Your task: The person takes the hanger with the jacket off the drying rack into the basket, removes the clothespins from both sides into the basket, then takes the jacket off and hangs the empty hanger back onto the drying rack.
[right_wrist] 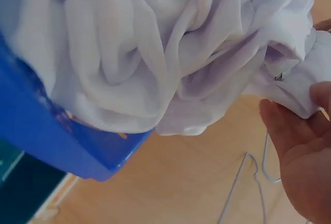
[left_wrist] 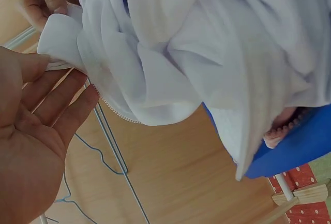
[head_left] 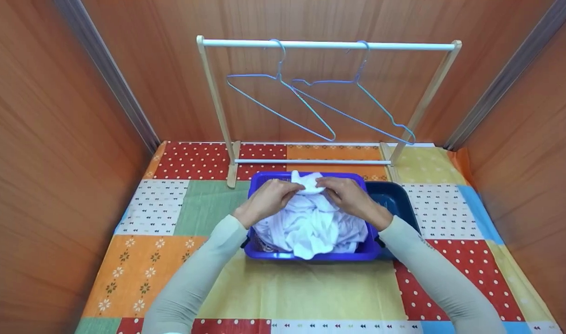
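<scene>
A white zippered garment (head_left: 313, 227) lies bunched in a blue-purple plastic basket (head_left: 273, 255). My left hand (head_left: 270, 198) pinches a raised edge of it between thumb and fingers, over the basket's far side. A short way to the right, my right hand (head_left: 351, 197) pinches the same raised part. The left wrist view shows zipper teeth (left_wrist: 121, 116) along the cloth edge below the left fingers. In the right wrist view a small metal zipper piece (right_wrist: 279, 77) shows near the pinched cloth (right_wrist: 295, 87). Much of the garment is folded on itself.
Behind the basket stands a wooden rack with a white top bar (head_left: 329, 45). Two blue wire hangers hang on it, a left one (head_left: 283, 116) and a right one (head_left: 357, 119). A dark bin (head_left: 399, 199) sits right of the basket on a patchwork cloth (head_left: 320, 292). Wooden panels enclose the table.
</scene>
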Available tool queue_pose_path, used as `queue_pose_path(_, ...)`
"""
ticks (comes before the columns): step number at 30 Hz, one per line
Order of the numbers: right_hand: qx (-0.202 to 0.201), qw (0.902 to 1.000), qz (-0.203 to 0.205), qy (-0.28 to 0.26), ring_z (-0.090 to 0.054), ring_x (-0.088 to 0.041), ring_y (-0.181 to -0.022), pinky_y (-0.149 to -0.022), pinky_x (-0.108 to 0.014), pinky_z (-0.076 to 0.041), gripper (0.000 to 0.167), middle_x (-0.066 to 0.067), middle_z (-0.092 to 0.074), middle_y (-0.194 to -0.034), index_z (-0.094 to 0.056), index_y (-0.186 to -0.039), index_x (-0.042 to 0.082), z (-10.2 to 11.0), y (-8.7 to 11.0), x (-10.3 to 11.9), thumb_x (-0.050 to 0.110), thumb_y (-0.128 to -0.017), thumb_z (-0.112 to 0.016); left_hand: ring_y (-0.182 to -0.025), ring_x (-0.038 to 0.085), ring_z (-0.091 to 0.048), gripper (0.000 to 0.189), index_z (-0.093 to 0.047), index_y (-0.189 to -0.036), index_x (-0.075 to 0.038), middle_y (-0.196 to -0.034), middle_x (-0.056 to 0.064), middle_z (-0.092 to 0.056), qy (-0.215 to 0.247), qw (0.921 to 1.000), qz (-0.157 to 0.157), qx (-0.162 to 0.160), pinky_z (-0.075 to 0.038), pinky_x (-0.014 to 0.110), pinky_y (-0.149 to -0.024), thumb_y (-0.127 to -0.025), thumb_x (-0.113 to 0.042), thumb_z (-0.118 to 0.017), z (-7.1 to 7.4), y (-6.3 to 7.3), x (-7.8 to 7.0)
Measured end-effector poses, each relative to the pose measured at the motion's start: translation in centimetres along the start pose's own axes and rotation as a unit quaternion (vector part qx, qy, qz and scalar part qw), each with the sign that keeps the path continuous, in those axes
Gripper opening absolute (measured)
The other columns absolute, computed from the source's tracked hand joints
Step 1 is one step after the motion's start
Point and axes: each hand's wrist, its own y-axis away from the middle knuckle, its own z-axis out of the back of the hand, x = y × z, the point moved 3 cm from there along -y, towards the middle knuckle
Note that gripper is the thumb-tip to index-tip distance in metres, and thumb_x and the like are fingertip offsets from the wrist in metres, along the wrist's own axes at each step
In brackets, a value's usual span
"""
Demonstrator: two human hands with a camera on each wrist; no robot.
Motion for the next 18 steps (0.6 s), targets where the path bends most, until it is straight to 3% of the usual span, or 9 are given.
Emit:
queue_pose_path(3, 0.052, 0.9985, 0.0, 0.013, -0.061, -0.024, -0.124, -0.102, -0.04, -0.051, 0.02, -0.007, -0.064, -0.134, -0.066, -0.116, 0.012, -0.7, 0.5, 0.6, 0.011, -0.101, -0.052, -0.112, 0.017, -0.068, 0.027, -0.069, -0.123, -0.015, -0.12, 0.001, -0.072, -0.017, 0.9995, -0.005, 0.026, -0.052, 0.035, -0.1, -0.099, -0.015, -0.057, -0.7, 0.8, -0.5)
queue_pose_path(5, 0.092, 0.9955, -0.008, 0.021, -0.057, -0.024, -0.129, -0.105, -0.041, -0.048, 0.025, -0.006, -0.06, -0.139, -0.062, -0.124, 0.013, -1.1, 0.7, 0.9, 0.015, -0.103, -0.05, -0.12, 0.017, -0.064, 0.028, -0.068, -0.125, -0.017, -0.125, -0.001, -0.07, -0.026, 0.9985, 0.002, 0.047, -0.046, 0.042, -0.109, -0.099, -0.018, -0.059, -1.1, 1.3, -0.7)
queue_pose_path(9, 0.159, 0.985, -0.032, 0.06, -0.045, -0.024, -0.14, -0.112, -0.045, -0.041, 0.048, -0.004, -0.044, -0.154, -0.045, -0.147, 0.015, -2.0, 1.8, 1.6, 0.035, -0.103, -0.049, -0.136, 0.019, -0.05, 0.038, -0.06, -0.136, -0.021, -0.143, -0.001, -0.057, -0.059, 0.9934, 0.022, 0.096, -0.034, 0.05, -0.116, -0.099, -0.029, -0.058, -2.0, 2.5, -0.9)
queue_pose_path(14, 0.231, 0.9657, -0.062, 0.101, -0.016, -0.026, -0.153, -0.121, -0.053, -0.023, 0.081, 0.0, -0.01, -0.167, -0.013, -0.159, 0.022, -3.1, 3.1, 2.2, 0.062, -0.096, -0.043, -0.153, 0.02, -0.019, 0.067, -0.028, -0.156, -0.025, -0.164, -0.004, -0.022, -0.119, 0.976, 0.056, 0.174, -0.021, 0.054, -0.121, -0.098, -0.051, -0.05, -3.2, 4.2, -1.1)
queue_pose_path(18, 0.262, 0.9534, -0.097, 0.114, -0.002, -0.027, -0.155, -0.121, -0.062, -0.014, 0.088, 0.004, 0.003, -0.167, -0.001, -0.159, 0.027, -3.9, 3.6, 2.2, 0.07, -0.093, -0.04, -0.155, 0.021, 0.002, 0.082, -0.006, -0.159, -0.029, -0.167, -0.009, 0.001, -0.153, 0.9585, 0.093, 0.222, -0.006, 0.062, -0.121, -0.095, -0.065, -0.043, -4.3, 4.8, -1.0)
